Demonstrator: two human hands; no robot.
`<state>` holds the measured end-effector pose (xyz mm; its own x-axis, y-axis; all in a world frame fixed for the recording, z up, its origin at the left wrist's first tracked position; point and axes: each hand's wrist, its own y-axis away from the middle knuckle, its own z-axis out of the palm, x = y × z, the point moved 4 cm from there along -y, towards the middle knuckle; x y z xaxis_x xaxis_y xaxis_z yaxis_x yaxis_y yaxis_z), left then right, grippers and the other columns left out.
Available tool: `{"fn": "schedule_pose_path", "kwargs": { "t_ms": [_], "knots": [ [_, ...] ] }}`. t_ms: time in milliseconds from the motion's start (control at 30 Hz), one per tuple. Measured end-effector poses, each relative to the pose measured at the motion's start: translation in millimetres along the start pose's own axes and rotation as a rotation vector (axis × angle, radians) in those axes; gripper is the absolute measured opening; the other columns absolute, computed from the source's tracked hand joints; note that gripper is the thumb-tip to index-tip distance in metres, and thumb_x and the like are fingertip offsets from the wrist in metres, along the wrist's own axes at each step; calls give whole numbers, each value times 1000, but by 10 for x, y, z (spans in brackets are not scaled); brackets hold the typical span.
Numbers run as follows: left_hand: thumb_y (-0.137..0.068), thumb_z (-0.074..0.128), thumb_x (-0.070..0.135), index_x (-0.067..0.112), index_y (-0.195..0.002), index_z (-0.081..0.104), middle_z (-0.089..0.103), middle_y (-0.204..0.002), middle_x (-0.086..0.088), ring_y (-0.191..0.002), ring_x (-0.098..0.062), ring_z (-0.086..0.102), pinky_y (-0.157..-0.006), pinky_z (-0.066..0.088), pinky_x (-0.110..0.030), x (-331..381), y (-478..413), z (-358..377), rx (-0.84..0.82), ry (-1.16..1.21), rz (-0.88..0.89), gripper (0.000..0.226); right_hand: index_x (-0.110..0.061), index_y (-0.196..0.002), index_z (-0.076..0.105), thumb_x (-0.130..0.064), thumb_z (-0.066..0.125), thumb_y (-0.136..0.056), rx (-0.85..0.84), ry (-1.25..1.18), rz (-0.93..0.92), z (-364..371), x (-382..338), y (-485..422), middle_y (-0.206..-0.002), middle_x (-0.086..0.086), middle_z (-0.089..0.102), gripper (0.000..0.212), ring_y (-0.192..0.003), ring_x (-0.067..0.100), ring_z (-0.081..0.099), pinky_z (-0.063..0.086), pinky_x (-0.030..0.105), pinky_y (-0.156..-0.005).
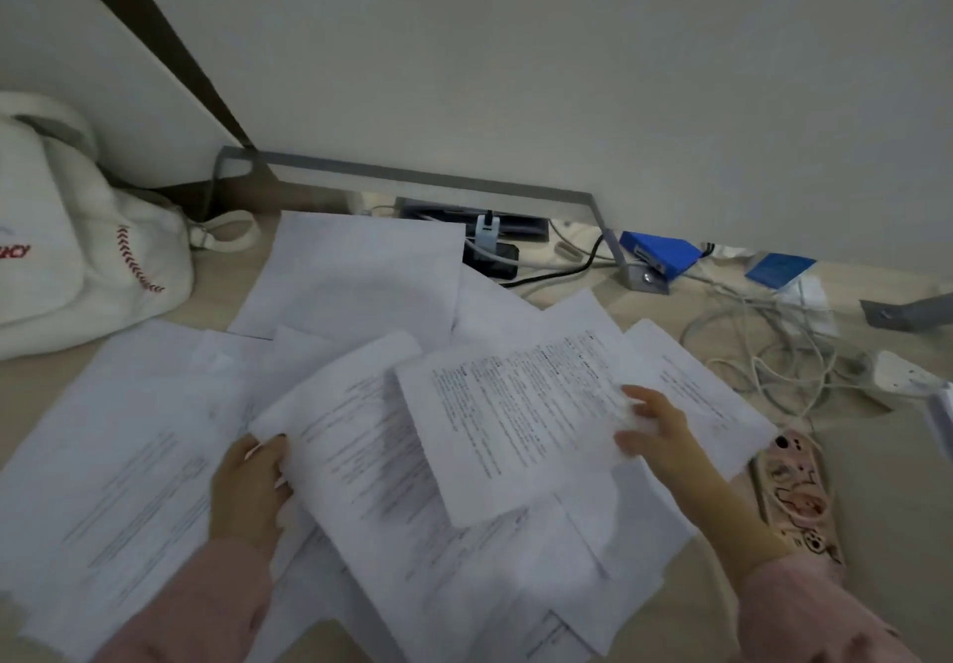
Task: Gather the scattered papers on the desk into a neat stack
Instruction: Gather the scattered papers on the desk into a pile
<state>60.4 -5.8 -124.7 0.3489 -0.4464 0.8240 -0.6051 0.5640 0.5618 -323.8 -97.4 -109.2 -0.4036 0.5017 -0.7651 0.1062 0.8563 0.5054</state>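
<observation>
Papers [154, 456]: thin printed sheets, lying fanned and overlapping across the surface [887, 518], spreading from just right of the white bag [77, 229] outward.

Pinching the left edge of a curled sheet [356, 456] in the left hand [252, 492], thumb lying on top and fingers [268, 448] tucking under, right of the bag and nearer the body. Gripping the right edge of a printed sheet [515, 415] in the right hand [657, 438], fingers [637, 397] curling onto it, though blurring a little, farther right of the bag.

Judging these as light, limp and slippery: bowing when held by one edge, as the curled sheet is doing, and gliding easily over one another. Probably best taking hold at opposite edges, sweeping inward with flat palms, then squaring the bundle by tapping it on edge. Creasing or dog-earing a corner seeming the main risk.

Farther out, one blank-looking sheet lying flat just right of the bag toward the wall. Far right of the bag, a phone [794, 487] in a patterned case lying just beside the outermost sheet, with loose cables [763, 353] tangling beyond.
</observation>
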Motion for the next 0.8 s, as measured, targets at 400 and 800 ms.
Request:
{"fn": "schedule_pose_path", "kwargs": {
  "t_ms": [400, 800],
  "knots": [
    [-90, 47, 0, 7, -87, 56, 59, -90, -6, -83, -22, 56, -80, 55, -39, -340, 117, -1054, -54, 24, -242, 11, -2, -113, 56, 15, 38, -86, 117, -350, 185, 548, 555, 322, -89, 6, 54, 36, -81, 20, 54, 54, 21, -61],
    [-94, 46, 6, 6, -96, 62, 73, -65, -4, -75, -23, 66, -55, 56, -27, -153, 113, -1338, -127, -291, -30, 15, 2, -92, 63, 19, 34, -83, -165, -372, 103, 1187, 328, 851, -80, 14, 60, 34, -81, 23, 58, 56, 19, -58]
  ]
}}
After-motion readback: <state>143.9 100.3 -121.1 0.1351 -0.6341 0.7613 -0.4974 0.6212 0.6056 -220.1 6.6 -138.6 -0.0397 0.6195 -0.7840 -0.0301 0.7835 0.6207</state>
